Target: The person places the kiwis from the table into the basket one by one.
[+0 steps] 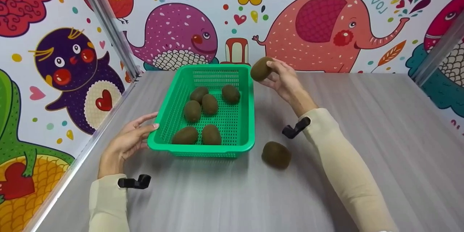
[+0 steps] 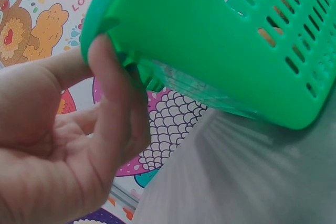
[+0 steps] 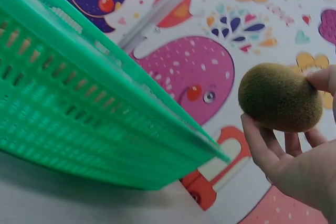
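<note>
A green plastic basket (image 1: 250,116) sits on the table with several brown kiwis (image 1: 210,104) lying on its slotted bottom. My left hand (image 1: 127,139) holds the basket's left rim; the left wrist view shows the fingers (image 2: 113,77) at that rim. Beyond the basket's right side, my right hand (image 1: 286,81) grips another kiwi (image 1: 261,69) between thumb and fingers, raised above the table. In the right wrist view this fuzzy kiwi (image 3: 281,98) is apart from the basket wall (image 3: 105,124). One more kiwi (image 1: 276,155) lies on the table near the basket's front right corner.
The grey wood-grain table (image 1: 369,134) is bounded by printed panels at the back (image 1: 243,25) and left (image 1: 72,79). Metal posts stand at the two back corners, one at the left (image 1: 108,25). Each sleeve carries a black camera mount, such as the right one (image 1: 296,128).
</note>
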{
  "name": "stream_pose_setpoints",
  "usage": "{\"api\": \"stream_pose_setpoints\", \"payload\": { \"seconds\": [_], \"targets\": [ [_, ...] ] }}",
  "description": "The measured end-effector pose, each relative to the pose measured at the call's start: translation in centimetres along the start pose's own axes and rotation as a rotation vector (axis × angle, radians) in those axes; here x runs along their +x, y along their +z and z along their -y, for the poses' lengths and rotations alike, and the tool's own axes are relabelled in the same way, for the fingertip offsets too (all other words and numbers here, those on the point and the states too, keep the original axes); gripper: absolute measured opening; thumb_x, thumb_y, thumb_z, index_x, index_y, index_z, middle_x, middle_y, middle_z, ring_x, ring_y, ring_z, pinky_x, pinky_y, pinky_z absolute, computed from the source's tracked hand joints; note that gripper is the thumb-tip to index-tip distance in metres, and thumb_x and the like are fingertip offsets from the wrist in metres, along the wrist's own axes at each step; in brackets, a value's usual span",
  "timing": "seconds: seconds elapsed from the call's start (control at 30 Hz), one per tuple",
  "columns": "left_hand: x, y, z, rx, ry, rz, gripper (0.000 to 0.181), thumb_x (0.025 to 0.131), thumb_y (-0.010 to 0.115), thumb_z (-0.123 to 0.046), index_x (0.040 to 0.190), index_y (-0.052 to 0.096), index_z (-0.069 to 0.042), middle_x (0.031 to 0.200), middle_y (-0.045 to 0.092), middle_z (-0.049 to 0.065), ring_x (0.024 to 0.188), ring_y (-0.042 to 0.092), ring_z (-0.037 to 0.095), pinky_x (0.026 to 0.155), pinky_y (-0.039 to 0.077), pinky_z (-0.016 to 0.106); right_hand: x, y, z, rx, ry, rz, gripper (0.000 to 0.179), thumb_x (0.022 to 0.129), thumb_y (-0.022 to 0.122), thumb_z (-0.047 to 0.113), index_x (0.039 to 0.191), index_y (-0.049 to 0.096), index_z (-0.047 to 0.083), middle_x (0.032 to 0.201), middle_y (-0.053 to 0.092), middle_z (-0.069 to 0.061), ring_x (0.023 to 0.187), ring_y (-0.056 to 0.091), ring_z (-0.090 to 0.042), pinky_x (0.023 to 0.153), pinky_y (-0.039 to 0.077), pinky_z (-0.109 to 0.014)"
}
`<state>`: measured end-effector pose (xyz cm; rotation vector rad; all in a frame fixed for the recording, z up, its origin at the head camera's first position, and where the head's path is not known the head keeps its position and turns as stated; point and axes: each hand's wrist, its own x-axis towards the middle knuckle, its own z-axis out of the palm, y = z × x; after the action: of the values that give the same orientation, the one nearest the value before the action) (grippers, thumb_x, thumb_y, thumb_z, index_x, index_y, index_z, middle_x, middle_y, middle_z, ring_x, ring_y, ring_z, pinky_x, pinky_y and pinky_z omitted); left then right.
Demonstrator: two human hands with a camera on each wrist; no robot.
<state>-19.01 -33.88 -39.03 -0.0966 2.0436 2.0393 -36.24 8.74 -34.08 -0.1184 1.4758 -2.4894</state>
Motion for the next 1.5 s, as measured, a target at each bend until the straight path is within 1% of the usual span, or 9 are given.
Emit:
{"api": "stream_pose_setpoints", "payload": {
  "seconds": [0.17,0.37,0.47,0.6,0.8,1.03,1.17,1.3,1.5],
  "targets": [
    [0.0,0.0,0.1,0.006,0.0,0.002,0.068,0.101,0.061,-0.019,0.157,0.025,-0.009,0.099,0.074,-0.004,0.089,0.074,0.011,0.075,0.064,0.032,-0.8,1.7,-0.1,-0.017,0.002,0.084,0.037,0.102,0.057,0.024,0.136,0.053,0.009,0.142,0.048,-0.01,0.133,0.053,-0.037,0.107,0.049,-0.054],
    [-0.2,0.1,-0.1,0.013,0.0,-0.002,0.07,0.101,0.061,-0.019,0.158,0.023,-0.008,0.099,0.074,-0.004,0.09,0.074,0.011,0.075,0.063,0.032,-1.5,3.6,-0.3,-0.053,0.054,0.124,0.043,0.102,0.056,0.028,0.141,0.048,0.012,0.141,0.047,-0.01,0.129,0.057,-0.037,0.105,0.052,-0.05],
    [-0.3,0.1,-0.2,0.002,0.005,0.002,0.07,0.101,0.06,-0.018,0.159,0.021,-0.007,0.099,0.074,-0.005,0.089,0.074,0.01,0.074,0.064,0.031,-1.6,4.5,-0.4,-0.069,0.089,0.137,0.044,0.103,0.055,0.028,0.143,0.048,0.011,0.143,0.047,-0.012,0.129,0.057,-0.038,0.108,0.048,-0.054],
    [-0.3,0.1,-0.3,-0.005,0.005,0.007,0.07,0.102,0.059,-0.018,0.159,0.02,-0.007,0.099,0.074,-0.005,0.089,0.074,0.01,0.074,0.064,0.032,-1.7,5.5,-0.9,-0.142,0.126,0.157,0.046,0.102,0.056,0.029,0.142,0.048,0.008,0.143,0.046,-0.014,0.128,0.057,-0.041,0.107,0.048,-0.057],
    [-0.2,0.0,-0.3,-0.004,0.002,0.009,0.071,0.101,0.06,-0.018,0.159,0.02,-0.007,0.099,0.074,-0.004,0.089,0.074,0.011,0.075,0.064,0.032,-1.9,6.9,-2.0,-0.309,0.224,0.226,0.045,0.103,0.056,0.029,0.14,0.047,0.004,0.139,0.045,-0.016,0.128,0.055,-0.042,0.103,0.052,-0.056],
    [-0.2,0.0,-0.2,-0.001,0.0,-0.002,0.068,0.101,0.061,-0.018,0.157,0.024,-0.009,0.098,0.075,-0.004,0.088,0.074,0.011,0.076,0.063,0.032,-2.2,8.4,-3.1,-0.39,0.279,0.295,0.047,0.104,0.055,0.029,0.142,0.047,0.003,0.143,0.048,-0.018,0.129,0.055,-0.042,0.104,0.051,-0.056],
    [-0.1,0.0,-0.2,0.003,-0.001,-0.004,0.068,0.101,0.061,-0.018,0.157,0.025,-0.009,0.099,0.075,-0.004,0.089,0.074,0.011,0.076,0.063,0.033,-2.1,8.9,-4.3,-0.463,0.319,0.299,0.047,0.103,0.058,0.029,0.141,0.05,0.003,0.144,0.05,-0.017,0.132,0.054,-0.04,0.102,0.053,-0.055],
    [-0.1,0.0,-0.2,0.003,0.005,0.002,0.068,0.101,0.061,-0.019,0.158,0.025,-0.009,0.099,0.074,-0.004,0.089,0.074,0.011,0.076,0.064,0.032,-1.8,9.0,-5.4,-0.517,0.346,0.266,0.044,0.101,0.061,0.028,0.136,0.055,0.003,0.143,0.051,-0.016,0.135,0.051,-0.041,0.099,0.055,-0.053],
    [-0.1,0.0,-0.1,-0.021,0.017,0.022,0.068,0.102,0.059,-0.016,0.158,0.021,-0.006,0.098,0.075,-0.003,0.087,0.075,0.011,0.072,0.064,0.032,-1.5,9.1,-5.9,-0.575,0.364,0.26,0.039,0.102,0.06,0.026,0.132,0.059,0.002,0.146,0.05,-0.017,0.139,0.047,-0.043,0.101,0.053,-0.056]
  ]
}}
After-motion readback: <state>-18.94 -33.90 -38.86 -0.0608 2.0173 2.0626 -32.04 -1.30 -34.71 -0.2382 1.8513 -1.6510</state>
